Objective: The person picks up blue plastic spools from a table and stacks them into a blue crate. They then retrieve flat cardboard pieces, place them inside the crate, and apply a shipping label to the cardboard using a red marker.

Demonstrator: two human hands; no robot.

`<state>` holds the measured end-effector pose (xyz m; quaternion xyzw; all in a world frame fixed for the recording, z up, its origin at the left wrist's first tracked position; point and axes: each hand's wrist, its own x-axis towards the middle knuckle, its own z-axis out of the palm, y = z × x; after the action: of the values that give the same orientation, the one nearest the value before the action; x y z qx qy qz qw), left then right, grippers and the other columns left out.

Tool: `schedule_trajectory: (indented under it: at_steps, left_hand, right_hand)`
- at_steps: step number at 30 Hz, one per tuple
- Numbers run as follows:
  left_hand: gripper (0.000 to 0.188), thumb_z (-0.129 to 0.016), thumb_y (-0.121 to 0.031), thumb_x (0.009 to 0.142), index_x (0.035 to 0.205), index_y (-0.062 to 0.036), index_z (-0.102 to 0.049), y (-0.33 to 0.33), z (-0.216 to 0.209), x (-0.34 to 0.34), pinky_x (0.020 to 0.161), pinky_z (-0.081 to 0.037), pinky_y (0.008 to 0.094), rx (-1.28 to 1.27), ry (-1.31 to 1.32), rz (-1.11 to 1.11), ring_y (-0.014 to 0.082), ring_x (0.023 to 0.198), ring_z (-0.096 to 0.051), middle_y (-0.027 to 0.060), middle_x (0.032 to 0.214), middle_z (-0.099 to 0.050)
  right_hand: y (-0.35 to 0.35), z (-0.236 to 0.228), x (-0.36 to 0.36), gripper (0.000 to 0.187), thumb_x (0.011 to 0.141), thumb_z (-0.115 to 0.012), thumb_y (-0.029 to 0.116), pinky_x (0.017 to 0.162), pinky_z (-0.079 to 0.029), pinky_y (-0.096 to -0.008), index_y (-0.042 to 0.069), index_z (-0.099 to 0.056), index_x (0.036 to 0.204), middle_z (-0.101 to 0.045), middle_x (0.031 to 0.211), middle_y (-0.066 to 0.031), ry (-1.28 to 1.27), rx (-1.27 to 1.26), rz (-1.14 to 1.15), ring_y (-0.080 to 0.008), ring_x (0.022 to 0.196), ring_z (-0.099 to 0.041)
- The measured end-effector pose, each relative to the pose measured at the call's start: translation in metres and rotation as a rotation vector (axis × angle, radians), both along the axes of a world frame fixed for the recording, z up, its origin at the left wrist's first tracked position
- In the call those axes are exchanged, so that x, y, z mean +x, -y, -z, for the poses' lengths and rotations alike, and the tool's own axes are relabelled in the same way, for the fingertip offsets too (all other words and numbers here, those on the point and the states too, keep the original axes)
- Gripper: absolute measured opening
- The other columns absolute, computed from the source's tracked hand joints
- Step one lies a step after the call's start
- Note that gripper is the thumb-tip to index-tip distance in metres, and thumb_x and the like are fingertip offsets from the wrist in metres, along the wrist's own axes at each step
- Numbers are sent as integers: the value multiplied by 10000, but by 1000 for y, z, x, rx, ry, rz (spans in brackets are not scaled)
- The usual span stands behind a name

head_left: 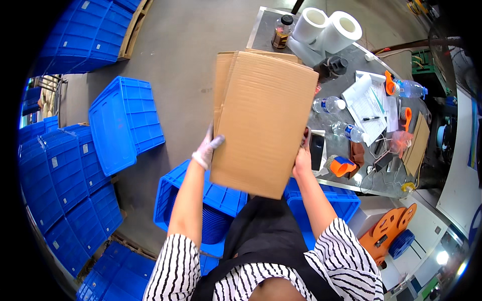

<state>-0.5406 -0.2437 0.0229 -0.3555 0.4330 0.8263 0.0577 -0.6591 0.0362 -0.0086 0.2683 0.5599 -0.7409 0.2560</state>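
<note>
A stack of flat brown cardboard sheets (pixel 266 120) is held up in front of me, its layers slightly fanned at the top and left. My left hand (pixel 208 148), in a pale glove, grips the stack's left edge with the thumb over the front. At the right edge, my right hand (pixel 302 159) is closed on the same stack; most of its fingers are hidden behind it. Below the sheets stands a blue plastic crate (pixel 168 193) with ribbed dark blue items inside. Another blue crate (pixel 341 200) is to its right, partly covered by my right arm.
On the right, a grey table (pixel 336 130) carries white rolls (pixel 344 30), bottles (pixel 329 104), papers (pixel 364 105) and orange tape dispensers (pixel 342 165). A tilted blue crate (pixel 125 123) rests on the floor at left. Stacked blue crates (pixel 65 175) line the left side.
</note>
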Motion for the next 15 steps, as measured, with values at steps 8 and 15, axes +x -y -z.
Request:
schedule_trajectory:
  at_steps: [8,15]
  left_hand:
    - [821,-703,-229,810,1479,-125,-240,3,98,10,1084,-331,365,-840,317,366,345,1313,-396,210,1435,-389]
    - [816,-691,-276,820,1475,-103,-235,-46,65,42,1101,-301,405,-1115,460,267,374,1331,-345,211,1459,-342]
  right_hand:
    - [-35,-57,-17,315,998,-451,242,791,-549,-423,53,-454,1250,-630,1099,-125,-313,-158,208,-232,933,-644]
    - [-74,-118,-124,355,1002,-376,274,903,-506,-485,47,-444,1266,-574,1211,-164,-656,-51,275,-316,1062,-599]
